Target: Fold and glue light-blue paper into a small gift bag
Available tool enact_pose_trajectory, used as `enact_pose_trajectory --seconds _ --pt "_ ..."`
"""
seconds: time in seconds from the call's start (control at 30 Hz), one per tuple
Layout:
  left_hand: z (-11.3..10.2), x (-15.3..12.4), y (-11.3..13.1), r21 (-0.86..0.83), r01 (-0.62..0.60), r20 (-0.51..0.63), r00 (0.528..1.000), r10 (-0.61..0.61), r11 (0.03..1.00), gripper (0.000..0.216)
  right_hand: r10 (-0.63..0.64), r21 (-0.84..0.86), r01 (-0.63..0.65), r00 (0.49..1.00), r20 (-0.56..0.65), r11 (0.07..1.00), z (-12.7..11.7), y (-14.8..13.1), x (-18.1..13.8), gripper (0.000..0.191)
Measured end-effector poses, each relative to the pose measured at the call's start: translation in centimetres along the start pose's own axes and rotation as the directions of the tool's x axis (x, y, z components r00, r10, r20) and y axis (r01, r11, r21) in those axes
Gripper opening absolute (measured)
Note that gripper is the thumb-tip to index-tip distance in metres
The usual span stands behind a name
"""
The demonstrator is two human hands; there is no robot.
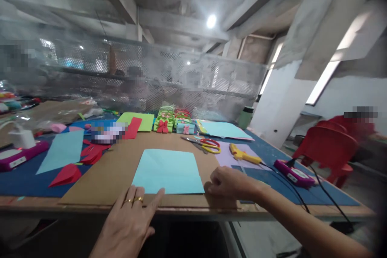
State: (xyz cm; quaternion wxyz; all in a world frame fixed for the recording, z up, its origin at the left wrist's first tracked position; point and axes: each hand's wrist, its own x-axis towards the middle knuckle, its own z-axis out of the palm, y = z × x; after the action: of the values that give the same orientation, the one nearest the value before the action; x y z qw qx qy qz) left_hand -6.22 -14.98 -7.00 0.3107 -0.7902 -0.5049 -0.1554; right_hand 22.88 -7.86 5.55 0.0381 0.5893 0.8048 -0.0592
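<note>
A light blue sheet of paper (167, 171) lies flat on a brown cardboard board (115, 169) in front of me. My left hand (130, 213), with gold rings on two fingers, is open. Its fingertips rest on the sheet's near edge. Just right of the sheet's lower right corner, my right hand (225, 183) is closed over the cardboard. Its curled fingers hide whatever they may hold. Beyond the sheet lie scissors with red handles (211, 143) and scissors with yellow handles (213, 149). A yellow glue gun (243, 155) rests on lilac paper (223, 151) past my right hand.
Small green gift bags (163, 123) stand at the back beside green paper (145, 120). Red paper pieces (65, 174) lie left. Purple power strips (293, 172) sit at both sides, with black cables at right. A person sits near a red chair (325, 145).
</note>
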Motion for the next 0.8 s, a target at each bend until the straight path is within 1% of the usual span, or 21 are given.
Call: enact_pose_trajectory --seconds 0.07,0.1,0.17,0.2,0.23,0.3,0.37,0.47,0.53,0.57,0.6,0.63,0.7,0.73,0.8 --pt "0.7 -0.3 -0.3 -0.011 -0.048 -0.063 0.997 0.048 0.999 0.089 -0.009 -0.036 0.005 0.994 -0.113 0.999 -0.6 0.1 -0.5 0.019" --pt "0.9 -0.3 -0.4 -0.011 -0.06 -0.077 0.995 0.059 0.998 0.09 -0.041 -0.022 0.038 0.985 -0.169 0.999 -0.8 -0.2 -0.7 0.017" --pt "0.9 -0.3 -0.5 0.0 -0.072 -0.081 0.994 0.072 0.997 0.091 -0.152 0.09 0.179 0.957 -0.247 0.98 -0.7 -1.3 -0.7 0.019" --pt "0.7 -0.3 -0.5 0.009 -0.062 -0.069 0.996 0.063 0.998 0.09 -0.212 0.171 0.262 0.941 -0.265 0.95 -0.5 -2.0 -0.5 0.021" --pt "0.5 -0.2 -0.4 0.02 -0.05 -0.052 0.997 0.051 0.999 0.089 -0.258 0.248 0.325 0.929 -0.266 0.913 -0.1 -2.7 -0.3 0.022" --pt "-0.1 0.0 -0.2 0.04 -0.017 -0.001 1.0 0.017 0.999 0.085 -0.319 0.343 0.375 0.924 -0.211 0.861 1.1 -3.8 0.5 0.02" --pt "-0.6 0.0 -0.1 0.049 0.007 0.044 0.999 -0.009 0.999 0.085 -0.344 0.351 0.375 0.927 -0.149 0.858 2.3 -4.3 1.3 0.017" --pt "-1.3 0.2 -0.4 0.008 -0.01 0.058 0.998 0.009 1.0 0.084 -0.341 0.326 0.359 0.933 -0.114 0.874 3.4 -4.2 2.1 0.016" --pt "-2.1 0.8 -0.7 -0.024 0.003 0.061 0.998 -0.001 1.0 0.072 -0.335 0.319 0.351 0.936 -0.106 0.88 3.5 -3.9 2.3 0.017" --pt "-2.5 1.4 -0.8 -0.029 0.026 0.077 0.997 -0.024 0.999 0.06 -0.341 0.319 0.354 0.935 -0.1 0.879 3.4 -3.9 2.4 0.016" --pt "-3.1 2.1 -0.9 -0.03 0.071 0.098 0.993 -0.067 0.997 0.047 -0.349 0.321 0.36 0.932 -0.095 0.876 3.2 -3.8 2.4 0.016" --pt "-3.5 3.0 -0.9 -0.04 0.09 0.135 0.987 -0.084 0.995 0.036 -0.356 0.324 0.366 0.93 -0.092 0.872 3.1 -3.9 2.4 0.016" --pt "-4.2 4.9 -0.9 -0.041 0.134 0.246 0.962 -0.12 0.99 0.031 -0.366 0.328 0.374 0.926 -0.089 0.867 2.8 -3.9 2.4 0.016" --pt "-4.4 5.8 -0.9 -0.056 0.138 0.31 0.944 -0.114 0.989 0.03 -0.367 0.326 0.376 0.926 -0.091 0.867 2.8 -4.0 2.4 0.016" --pt "-4.4 7.3 -0.9 -0.107 0.153 0.449 0.889 -0.09 0.982 0.03 -0.365 0.318 0.378 0.926 -0.1 0.87 2.8 -4.1 2.4 0.016"
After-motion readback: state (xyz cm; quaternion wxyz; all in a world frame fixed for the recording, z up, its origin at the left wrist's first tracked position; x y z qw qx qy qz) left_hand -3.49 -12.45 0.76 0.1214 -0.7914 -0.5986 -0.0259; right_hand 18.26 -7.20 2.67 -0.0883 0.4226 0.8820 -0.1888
